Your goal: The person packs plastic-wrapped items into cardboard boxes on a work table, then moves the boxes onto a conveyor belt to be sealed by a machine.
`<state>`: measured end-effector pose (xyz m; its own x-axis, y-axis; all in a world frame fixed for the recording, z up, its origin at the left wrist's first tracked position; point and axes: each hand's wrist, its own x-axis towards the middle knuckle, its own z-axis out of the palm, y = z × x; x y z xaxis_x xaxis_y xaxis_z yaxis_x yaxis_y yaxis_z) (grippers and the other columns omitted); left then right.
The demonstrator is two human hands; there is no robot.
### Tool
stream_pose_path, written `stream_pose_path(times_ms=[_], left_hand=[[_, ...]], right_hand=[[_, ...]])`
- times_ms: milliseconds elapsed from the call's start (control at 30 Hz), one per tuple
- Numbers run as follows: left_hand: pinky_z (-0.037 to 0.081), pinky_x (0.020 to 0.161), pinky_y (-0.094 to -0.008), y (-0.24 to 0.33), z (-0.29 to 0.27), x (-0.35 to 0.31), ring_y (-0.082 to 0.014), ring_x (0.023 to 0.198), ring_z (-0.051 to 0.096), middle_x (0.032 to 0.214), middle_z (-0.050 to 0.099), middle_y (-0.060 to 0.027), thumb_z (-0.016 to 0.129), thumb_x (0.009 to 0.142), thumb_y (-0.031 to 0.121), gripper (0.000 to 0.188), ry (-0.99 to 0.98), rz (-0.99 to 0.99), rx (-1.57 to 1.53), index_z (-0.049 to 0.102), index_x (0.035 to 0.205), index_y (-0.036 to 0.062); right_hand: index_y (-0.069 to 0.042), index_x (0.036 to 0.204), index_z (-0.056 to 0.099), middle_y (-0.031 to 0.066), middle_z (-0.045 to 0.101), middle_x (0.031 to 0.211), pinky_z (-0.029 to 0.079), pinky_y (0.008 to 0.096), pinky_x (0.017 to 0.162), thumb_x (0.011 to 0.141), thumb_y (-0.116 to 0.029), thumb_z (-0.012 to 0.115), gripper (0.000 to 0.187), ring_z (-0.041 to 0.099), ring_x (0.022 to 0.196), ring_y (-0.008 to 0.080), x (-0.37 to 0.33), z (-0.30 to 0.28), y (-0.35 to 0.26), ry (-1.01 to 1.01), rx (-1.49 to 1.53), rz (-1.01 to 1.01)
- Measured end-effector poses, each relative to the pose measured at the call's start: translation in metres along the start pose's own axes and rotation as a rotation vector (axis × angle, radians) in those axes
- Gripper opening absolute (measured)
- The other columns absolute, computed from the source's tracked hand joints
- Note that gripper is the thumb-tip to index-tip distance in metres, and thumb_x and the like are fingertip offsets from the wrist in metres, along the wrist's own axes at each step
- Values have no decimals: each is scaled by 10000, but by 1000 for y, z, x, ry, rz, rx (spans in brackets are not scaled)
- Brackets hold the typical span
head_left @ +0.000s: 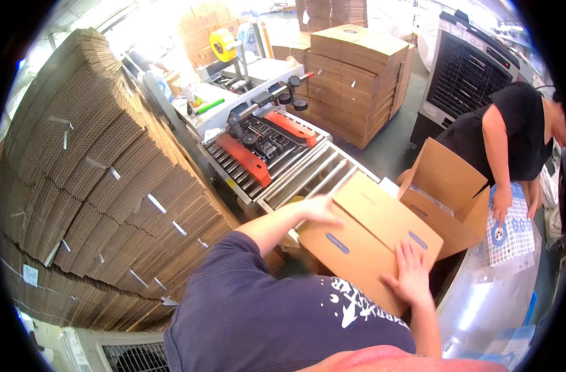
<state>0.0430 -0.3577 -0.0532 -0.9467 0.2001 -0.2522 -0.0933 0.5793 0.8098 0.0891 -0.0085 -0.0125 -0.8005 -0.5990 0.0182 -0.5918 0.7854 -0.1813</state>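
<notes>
A brown cardboard box (373,226) lies in front of me at the near end of the roller conveyor, its top flaps folded down and meeting along a seam. Two dark oblong handle slots show on it. My left hand (323,209) rests against the box's far left edge, fingers stretched out and partly blurred. On the near right part of the box, my right hand (412,273) lies flat with fingers spread. An open cardboard box (447,180) stands just to the right, flaps up.
Ahead, the roller conveyor (314,173) leads to a taping machine (258,139) with orange side guides. Tall stacks of flat cartons (90,186) rise on the left; another carton stack (357,80) stands behind. A co-worker (512,130) handles a patterned package (511,232) over a metal table (481,304).
</notes>
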Motion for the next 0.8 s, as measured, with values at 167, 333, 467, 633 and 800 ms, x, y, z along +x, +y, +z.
stream_pose_path(times_ms=[167, 333, 467, 633, 800], left_hand=[[329, 1012, -364, -67, 75, 37, -211, 1321, 305, 1432, 342, -75, 453, 922, 424, 608, -398, -172, -799, 294, 1406, 91], [468, 833, -339, -198, 198, 37, -226, 991, 596, 1103, 622, -128, 501, 839, 587, 644, 71, -519, -506, 587, 1172, 42], [464, 646, -248, -205, 61, -12, -100, 745, 571, 858, 632, 8, 651, 819, 362, 328, -10, -437, -382, 636, 995, 86], [513, 788, -313, -40, -115, -38, -162, 889, 631, 1004, 638, -80, 576, 761, 37, 377, 35, 173, -822, 552, 1136, 3], [369, 981, -338, 50, -8, -46, -185, 1184, 460, 1301, 475, -91, 600, 849, 368, 669, -533, 372, -420, 360, 1342, -13]], right_hand=[[-44, 1397, 273, 155, 248, 1457, 140, 426, 1110, 894, -345, 427, 606, 194, 1358, 309, -96, 41, 140, 266, 486, 445], [-60, 1410, 250, 129, 242, 1460, 186, 393, 1098, 950, -453, 309, 608, 229, 1338, 294, -163, 101, 213, 290, 521, 804], [-84, 1412, 255, 99, 295, 1438, 252, 379, 1073, 936, -532, 306, 656, 303, 1303, 263, -122, 143, 144, 439, 1474, 789], [-111, 1430, 212, 97, 251, 1466, 200, 425, 1088, 932, -571, 200, 678, 234, 1347, 256, -58, 117, 44, 457, 2099, 394], [-151, 1444, 187, 65, 124, 1512, 121, 561, 1052, 933, -453, 340, 613, 53, 1395, 243, -8, 12, 2, 500, 1601, 434]])
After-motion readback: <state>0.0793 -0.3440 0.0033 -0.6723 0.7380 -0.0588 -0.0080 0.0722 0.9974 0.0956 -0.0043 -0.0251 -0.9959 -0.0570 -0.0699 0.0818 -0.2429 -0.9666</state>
